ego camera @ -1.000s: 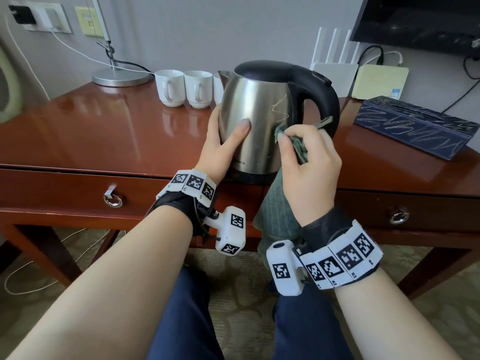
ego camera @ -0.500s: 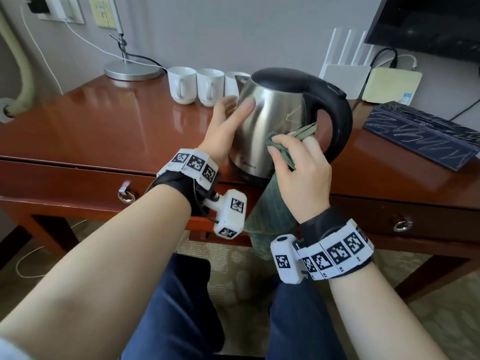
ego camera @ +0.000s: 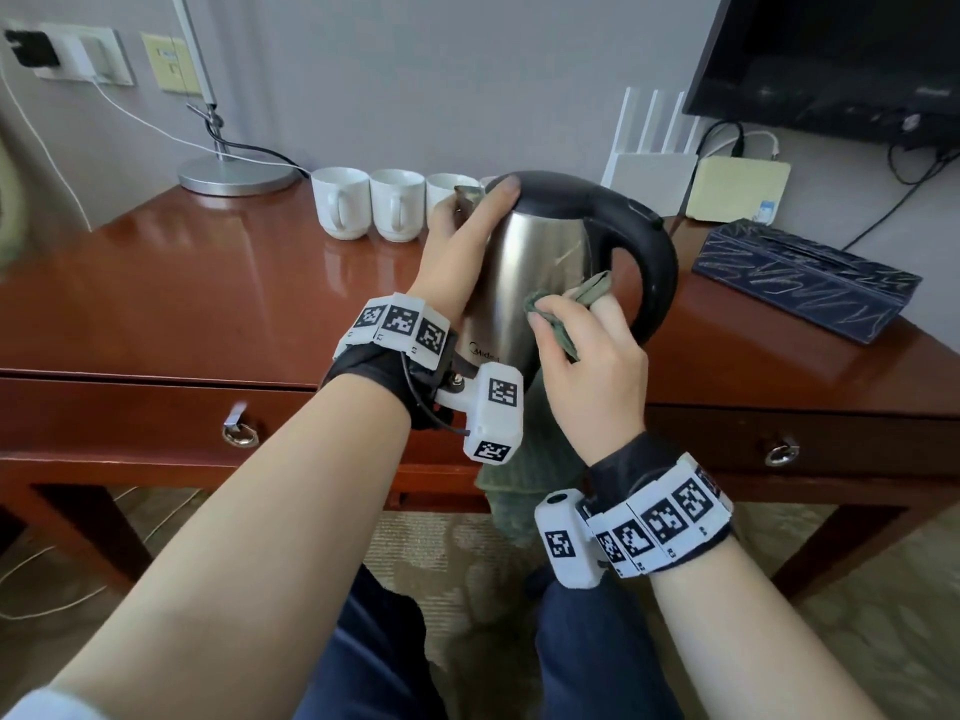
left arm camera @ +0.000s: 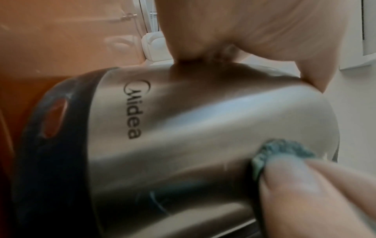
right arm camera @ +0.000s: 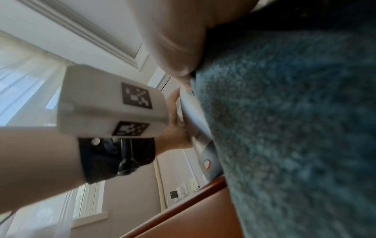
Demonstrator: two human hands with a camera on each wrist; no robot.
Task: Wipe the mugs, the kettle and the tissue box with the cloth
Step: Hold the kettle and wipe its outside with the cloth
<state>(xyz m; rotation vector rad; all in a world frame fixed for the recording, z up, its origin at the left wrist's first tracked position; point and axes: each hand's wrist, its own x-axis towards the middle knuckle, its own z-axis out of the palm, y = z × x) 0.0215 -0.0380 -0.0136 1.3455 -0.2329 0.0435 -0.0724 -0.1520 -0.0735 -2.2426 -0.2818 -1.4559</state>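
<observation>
- On the glossy reddish-brown wooden tabletop (ego camera: pixel 182 283), going from the left, I see the round white ceramic mugs (ego camera: pixel 363 202) lined up along the back wall, untouched by either hand.
- Next comes my left hand (ego camera: pixel 457 252), fingers laid fairly straight over the upper side and black lid rim of the brushed-steel electric kettle with the black handle (ego camera: pixel 540 262); it steadies the kettle and does not clasp it.
- The kettle stands near the front edge, in the middle.
- My right hand (ego camera: pixel 587 371) pinches the bunched grey-green terry cloth (ego camera: pixel 571 304) and presses it to the steel wall beside the handle; the loose end hangs below the tabletop edge.
- I judge the kettle-wiping step is in hand, with scribbled marks left above the cloth.
- The next move calls for rubbing upward across those marks while the left hand braces against tipping.
- Far right lies the dark blue rectangular tissue box (ego camera: pixel 800 283), scrawled with pale lines, waiting.
</observation>
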